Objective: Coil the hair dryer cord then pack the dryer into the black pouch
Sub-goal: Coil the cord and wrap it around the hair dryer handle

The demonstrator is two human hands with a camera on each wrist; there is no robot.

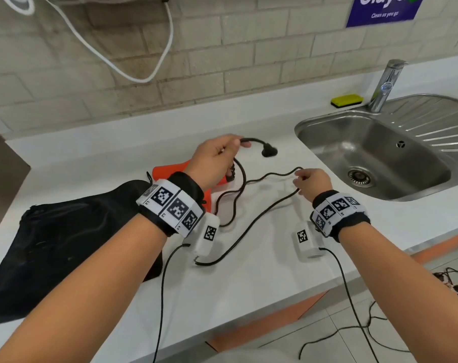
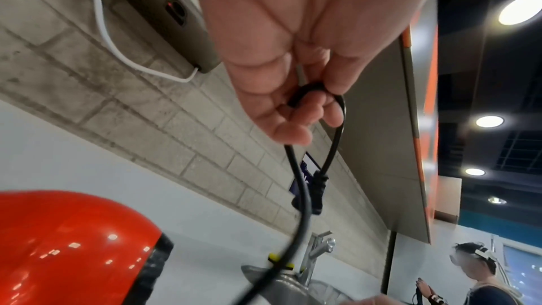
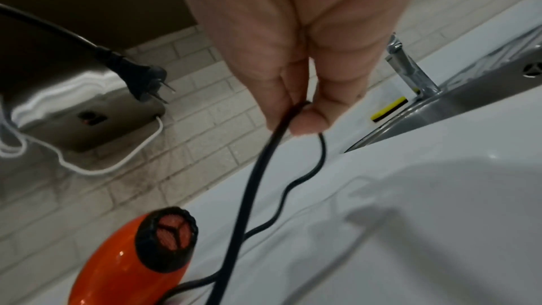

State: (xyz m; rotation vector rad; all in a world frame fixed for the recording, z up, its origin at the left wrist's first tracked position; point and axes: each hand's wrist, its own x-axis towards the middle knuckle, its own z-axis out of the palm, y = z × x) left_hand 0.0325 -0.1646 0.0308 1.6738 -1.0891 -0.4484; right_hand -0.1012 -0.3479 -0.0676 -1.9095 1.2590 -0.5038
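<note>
Desk [image 1: 262, 271]: white, runs w/ a brick wall behind it; carries all items below.

Sink [image 1: 327, 127]: steel, at 2 o'clock of desk centre, w/ tap [image 1: 385, 85] at its rear rim and a yellow sponge [image 1: 347, 100] just beside the tap.

Black pouch [image 1: 65, 244]: lies flat and crumpled on the desk at 9 o'clock, partly under the left forearm; mouth state can't tell.

Hair dryer [image 1: 170, 171]: orange body, black grille end, lying on the desk at 11 o'clock of the pouch, just beside/touching its far edge, mostly hidden behind the left wrist. Not in the pouch.

Cord [image 1: 248, 221]: black, uncoiled, snaking loose over the desk centre btwn both hands; one bend reaches toward 6 o'clock near the desk front.

Left hand [image 1: 217, 155]: raised above the dryer, fingers curled round the cord near its plug end, a small loop held in the fingers per wrist view.

Right hand [image 1: 313, 180]: at 3 o'clock of the left, well apart from it, thumb and fingers pinching a mid-section of cord, lifted just off the desk.

Plug [image 1: 269, 151]: black, pronged, sticking out at 3 o'clock from the left hand, hanging clear of the desk.
</note>
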